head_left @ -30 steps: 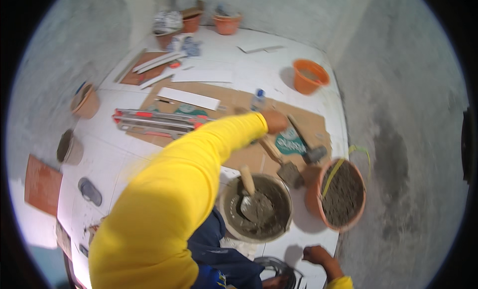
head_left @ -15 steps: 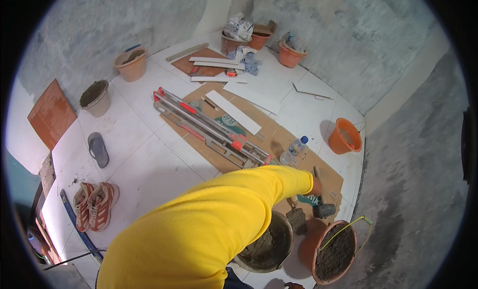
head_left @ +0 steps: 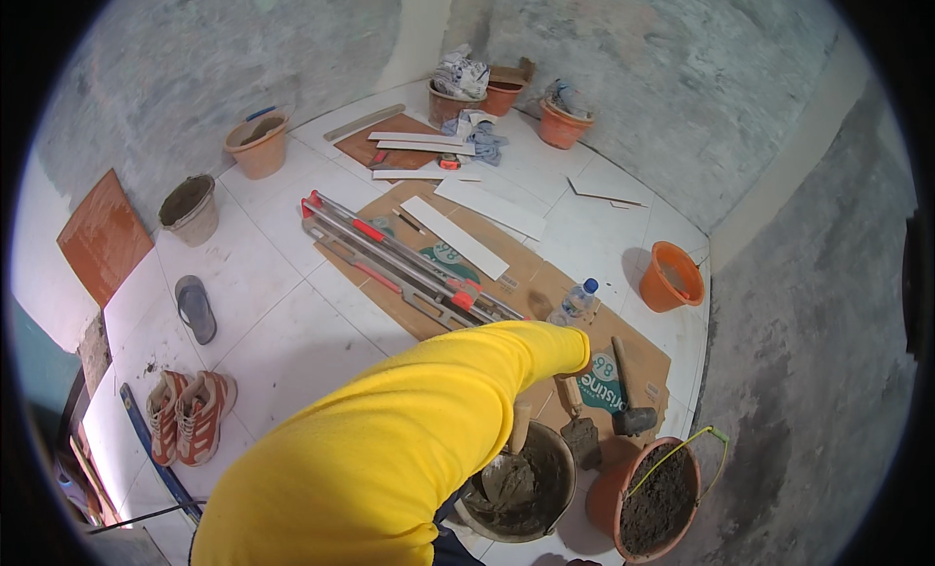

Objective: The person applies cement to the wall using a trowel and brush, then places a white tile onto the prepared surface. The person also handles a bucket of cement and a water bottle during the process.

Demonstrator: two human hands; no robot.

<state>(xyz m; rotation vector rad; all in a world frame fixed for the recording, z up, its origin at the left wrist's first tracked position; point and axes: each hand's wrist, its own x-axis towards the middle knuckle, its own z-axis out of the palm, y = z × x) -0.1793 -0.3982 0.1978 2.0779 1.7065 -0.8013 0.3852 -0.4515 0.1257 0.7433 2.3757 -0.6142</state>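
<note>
My left arm in a yellow sleeve reaches from the bottom edge toward the middle right. Its cuff ends just below a clear plastic water bottle with a blue cap, standing on brown cardboard. The sleeve hides the hand itself, so I cannot tell whether it touches the bottle. My right hand is out of the picture. Under the sleeve sits a dark bucket of grey mortar with a wooden-handled trowel stuck in it. A second trowel and a rubber mallet lie on the cardboard to the right.
A red-and-grey tile cutter and a white tile strip lie on the cardboard. An orange bucket of mortar stands bottom right, an empty one by the wall. Shoes, a slipper and more buckets are left and behind.
The view has swung left and tilted up, showing more of the floor and the shoes. My left arm stays stretched toward the bottle. The right hand seen earlier at the bottom has left the picture.
</note>
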